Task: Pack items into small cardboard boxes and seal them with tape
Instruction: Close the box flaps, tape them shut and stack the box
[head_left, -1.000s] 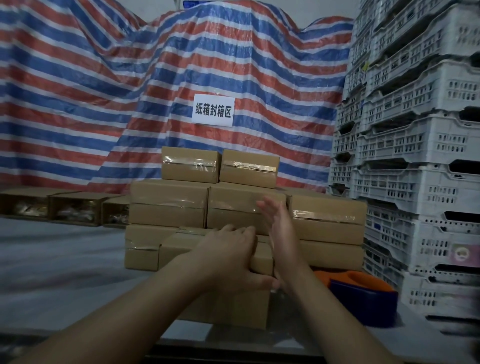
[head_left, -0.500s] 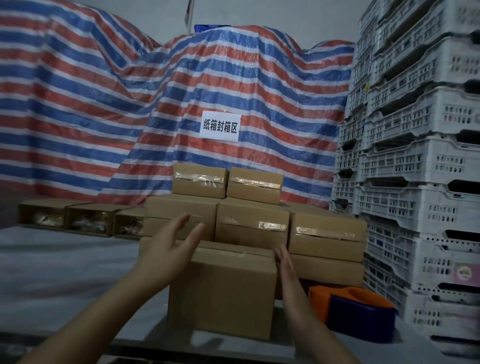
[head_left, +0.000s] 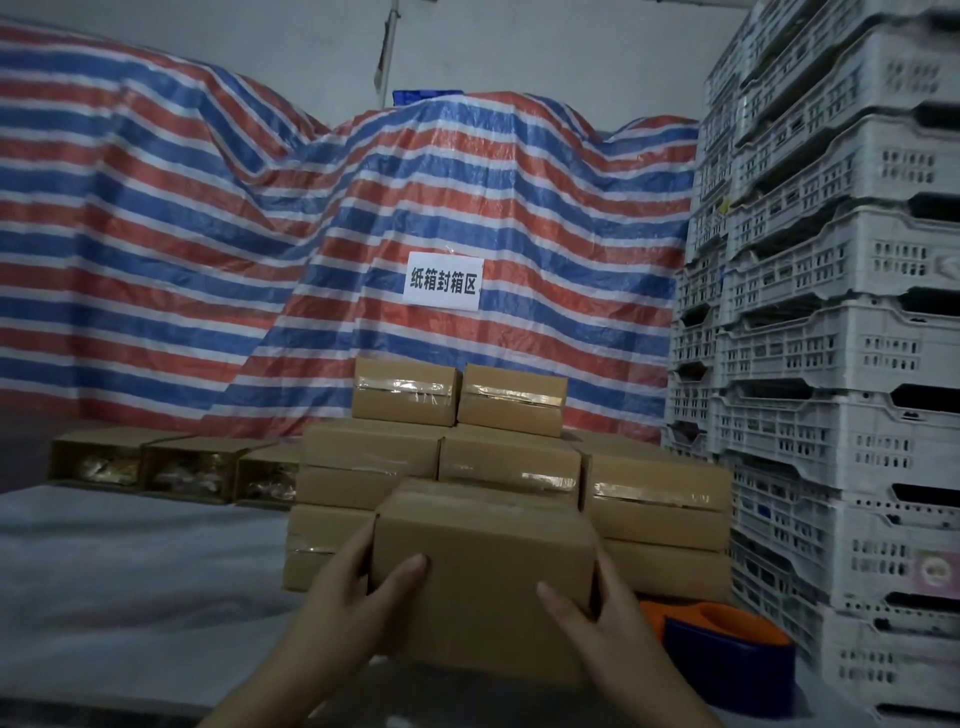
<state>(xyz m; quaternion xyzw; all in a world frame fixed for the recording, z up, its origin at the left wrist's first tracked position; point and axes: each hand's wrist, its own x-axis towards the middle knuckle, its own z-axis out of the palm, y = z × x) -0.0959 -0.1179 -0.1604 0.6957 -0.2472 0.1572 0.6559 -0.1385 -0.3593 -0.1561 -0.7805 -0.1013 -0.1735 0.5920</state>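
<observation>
As your left hand (head_left: 358, 587) and right hand (head_left: 597, 608) clasp the closed cardboard box (head_left: 480, 566), stacking on the taped boxes (head_left: 498, 462) likely follows.

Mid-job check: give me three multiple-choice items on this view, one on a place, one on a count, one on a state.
1. Where does the orange-and-blue tape dispenser sit?
A. right of the held plain brown cardboard box
B. on the top of the stack
C. beside the open boxes on the left

2. How many taped small cardboard boxes form the stack's top row?
A. one
B. two
C. four

3. How is the held box gripped?
A. left hand only
B. right hand only
C. both hands

Key: 1 A, it lies by the right wrist; 2 B, a pair side by side; 3 C, a thumb on each front side.
</observation>
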